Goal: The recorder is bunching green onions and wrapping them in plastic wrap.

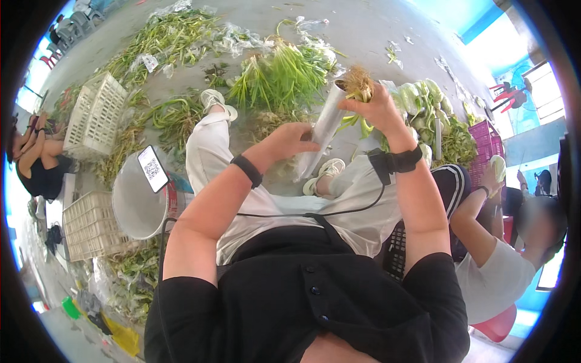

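My right hand [380,111] grips a bunch of green-stalked vegetables by its base, with brown, stringy roots [356,79] sticking up above the fingers. Some green stalks hang below that hand. Right beside the bunch slants a roll of clear plastic film [327,113], its hollow end near the roots. My left hand [290,138] holds the roll lower down, thumb in front and fingers partly hidden behind it. Loose film trails below the thumb. On the floor beyond lies a heap of long green leafy stalks [286,75].
At left, a bucket [136,204] has a phone [153,169] on its rim, near plastic crates [91,222]. Cabbages [429,97] and a magenta crate [485,152] stand right, near a seated person [494,263]. Trimmings and plastic [181,41] litter the floor. A cable [290,215] crosses my lap.
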Tool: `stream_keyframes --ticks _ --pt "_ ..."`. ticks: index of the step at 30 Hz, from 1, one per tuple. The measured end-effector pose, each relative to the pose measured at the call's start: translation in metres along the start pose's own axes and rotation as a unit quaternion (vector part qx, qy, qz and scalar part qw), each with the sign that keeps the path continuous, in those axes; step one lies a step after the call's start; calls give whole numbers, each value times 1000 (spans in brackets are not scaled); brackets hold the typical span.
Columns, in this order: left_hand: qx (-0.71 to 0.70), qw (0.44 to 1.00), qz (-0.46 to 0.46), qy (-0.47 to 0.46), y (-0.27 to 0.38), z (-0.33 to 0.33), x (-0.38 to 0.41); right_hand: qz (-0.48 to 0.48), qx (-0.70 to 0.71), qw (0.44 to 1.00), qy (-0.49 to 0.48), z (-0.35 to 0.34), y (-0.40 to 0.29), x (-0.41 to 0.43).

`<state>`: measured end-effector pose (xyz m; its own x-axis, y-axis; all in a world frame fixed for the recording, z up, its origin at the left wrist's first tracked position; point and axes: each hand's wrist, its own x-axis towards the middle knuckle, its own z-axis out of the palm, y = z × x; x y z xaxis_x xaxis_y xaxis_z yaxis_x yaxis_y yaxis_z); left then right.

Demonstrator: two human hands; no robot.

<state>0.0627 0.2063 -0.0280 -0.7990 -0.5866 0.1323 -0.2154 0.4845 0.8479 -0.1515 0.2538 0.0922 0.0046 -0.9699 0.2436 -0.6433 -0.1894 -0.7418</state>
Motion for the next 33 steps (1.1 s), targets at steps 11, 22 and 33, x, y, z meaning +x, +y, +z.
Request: stream_keyframes --ticks 11,22,33 --pt "151 959 212 110 9 10 -4 102 -61 986 120 2 11 13" --pt "121 988 -41 88 -17 -6 -5 43 -16 995 85 -13 -10 3" --pt "-24 990 -140 24 -1 -24 -10 -48 -35 992 112 -26 -32 -10"
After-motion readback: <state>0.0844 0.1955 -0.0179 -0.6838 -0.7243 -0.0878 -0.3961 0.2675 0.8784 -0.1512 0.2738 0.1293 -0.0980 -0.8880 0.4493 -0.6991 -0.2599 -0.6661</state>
